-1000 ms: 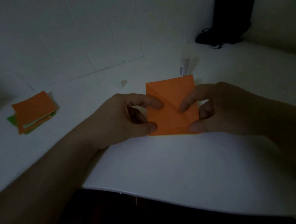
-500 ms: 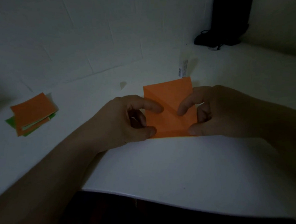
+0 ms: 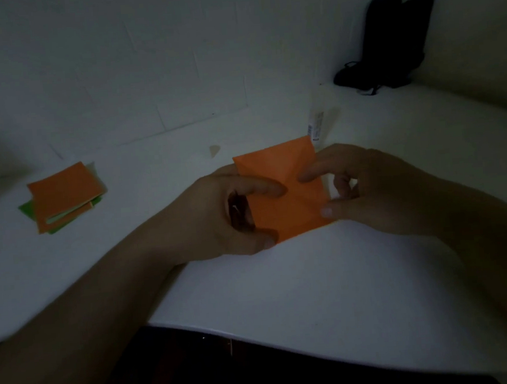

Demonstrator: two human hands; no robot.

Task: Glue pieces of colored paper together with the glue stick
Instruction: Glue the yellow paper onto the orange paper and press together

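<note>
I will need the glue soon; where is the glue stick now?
In the head view the glue stick stands on the white table, right of centre, just behind the orange paper that both hands hold.

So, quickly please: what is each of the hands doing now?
Left hand: pinches the folded orange paper square at its left edge.
Right hand: pinches its right edge.

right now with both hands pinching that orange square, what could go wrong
The left hand and right hand both pinch the creased orange paper; pulling unevenly could shift the layers or tear the fold. The glue stick stands upright just behind the paper, so a push forward might tip it. The light is dim, so misaligned edges may go unnoticed.
</note>
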